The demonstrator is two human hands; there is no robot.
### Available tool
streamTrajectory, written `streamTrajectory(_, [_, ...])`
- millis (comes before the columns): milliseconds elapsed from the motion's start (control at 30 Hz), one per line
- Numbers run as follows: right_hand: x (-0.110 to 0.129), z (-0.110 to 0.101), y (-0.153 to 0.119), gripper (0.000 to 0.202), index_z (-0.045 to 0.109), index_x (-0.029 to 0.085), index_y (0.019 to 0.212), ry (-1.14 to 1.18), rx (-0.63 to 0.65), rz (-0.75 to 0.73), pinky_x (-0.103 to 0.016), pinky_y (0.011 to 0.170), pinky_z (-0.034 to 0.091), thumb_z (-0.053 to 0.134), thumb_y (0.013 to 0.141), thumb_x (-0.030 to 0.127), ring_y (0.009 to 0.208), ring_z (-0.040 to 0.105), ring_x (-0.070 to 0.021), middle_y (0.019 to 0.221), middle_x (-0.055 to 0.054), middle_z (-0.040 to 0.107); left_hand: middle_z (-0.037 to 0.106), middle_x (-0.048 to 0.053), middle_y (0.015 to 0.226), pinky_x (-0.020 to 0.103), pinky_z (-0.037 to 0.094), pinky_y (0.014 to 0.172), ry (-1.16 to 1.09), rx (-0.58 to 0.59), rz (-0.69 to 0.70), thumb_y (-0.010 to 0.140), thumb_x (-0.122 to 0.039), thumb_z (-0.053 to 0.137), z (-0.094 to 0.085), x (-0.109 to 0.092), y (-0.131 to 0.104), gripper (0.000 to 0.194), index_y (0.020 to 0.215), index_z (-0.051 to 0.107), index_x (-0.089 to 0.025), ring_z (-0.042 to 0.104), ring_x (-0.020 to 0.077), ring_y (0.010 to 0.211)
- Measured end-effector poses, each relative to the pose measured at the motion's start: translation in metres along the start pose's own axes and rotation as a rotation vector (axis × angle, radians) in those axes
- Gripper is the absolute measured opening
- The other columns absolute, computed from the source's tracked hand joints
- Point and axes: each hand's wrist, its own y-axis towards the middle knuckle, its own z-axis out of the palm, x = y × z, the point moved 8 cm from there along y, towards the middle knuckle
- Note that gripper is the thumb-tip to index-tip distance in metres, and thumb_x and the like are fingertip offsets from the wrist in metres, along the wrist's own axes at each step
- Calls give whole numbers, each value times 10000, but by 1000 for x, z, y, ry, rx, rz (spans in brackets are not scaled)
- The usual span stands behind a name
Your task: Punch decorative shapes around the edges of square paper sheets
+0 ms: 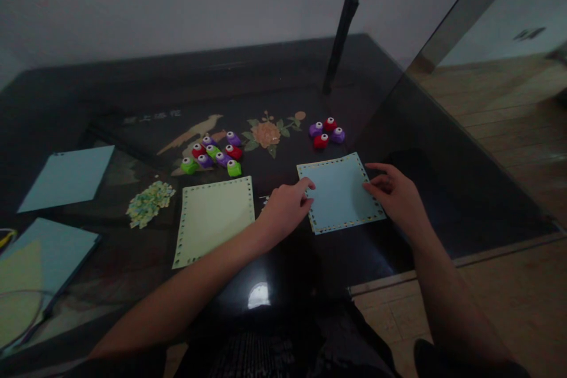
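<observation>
Your left hand point(287, 207) and right hand point(396, 192) rest loosely open, fingertips pressing opposite edges of the light-blue paper square point(340, 194), its border punched with small holes.

Glossy dark table point(443, 189), glass-smooth, throwing glare. Matt blue paper sheet point(340, 194) at its centre; matt green paper sheet point(215, 218) at nine o'clock. Shiny, probably plastic punches point(212, 153) at eleven o'clock.
</observation>
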Motion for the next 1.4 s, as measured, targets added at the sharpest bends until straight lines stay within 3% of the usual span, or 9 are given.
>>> streamTrajectory(233, [3,-2,-1,393,608,195,1122,-72,-27,-34,-328,598,456,627,741,290,620,588,-182,719,-19,620,719,28,818,324,504,722,91,11,-8,859,-165,534,0,-3,-1,293,1149,566,-191,673,203,750])
streamTrajectory(567, [7,-7,-6,356,603,218,1106,-39,-17,-53,-358,630,490,626,762,303,651,612,-200,722,-22,641,718,21,805,313,506,719,-2,-41,26,849,-165,543,-6,-4,-3,257,1100,581,-205,670,192,727])
streamTrajectory(833, [12,3,-4,356,603,211,1139,-232,-34,-111,-342,612,471,578,791,286,611,579,-186,723,-18,613,716,75,910,348,512,731,207,32,0,879,-197,496,1,-3,0,260,1128,571,-202,687,250,829])
streamTrajectory(1033, [18,7,-7,355,590,206,1160,-415,-51,-190,-352,630,458,543,813,264,649,576,-206,757,-30,604,710,87,912,358,510,733,231,31,4,892,-219,483,-1,-7,0,254,1128,571,-189,684,258,833])
streamTrajectory(1167, [33,1,-14,329,604,213,1148,-606,-140,-269,-350,579,433,516,859,344,727,573,-244,904,-84,598,703,55,899,318,495,733,178,-74,37,907,-235,470,-31,-2,-6,224,1100,579,-203,666,216,817])
streamTrajectory(1267, [55,0,-23,288,620,211,1104,-535,-169,-328,-364,615,448,517,875,353,740,576,-238,936,-96,599,693,43,886,284,476,683,153,-211,83,907,-219,460,-66,12,-22,203,1062,590,-199,639,180,750])
streamTrajectory(1333, [75,14,-30,217,632,223,1044,-355,-69,-369,-361,651,467,526,878,314,715,577,-212,872,-73,608,685,38,879,280,468,690,165,-275,87,899,-204,465,-86,28,-37,195,1039,601,-194,622,164,732])
streamTrajectory(1400, [96,41,-38,152,638,240,982,-128,133,-373,-348,679,488,549,868,289,746,600,-199,854,-53,635,678,37,868,283,471,699,181,-323,63,896,-205,462,-102,47,-54,183,998,613,-189,618,162,741])
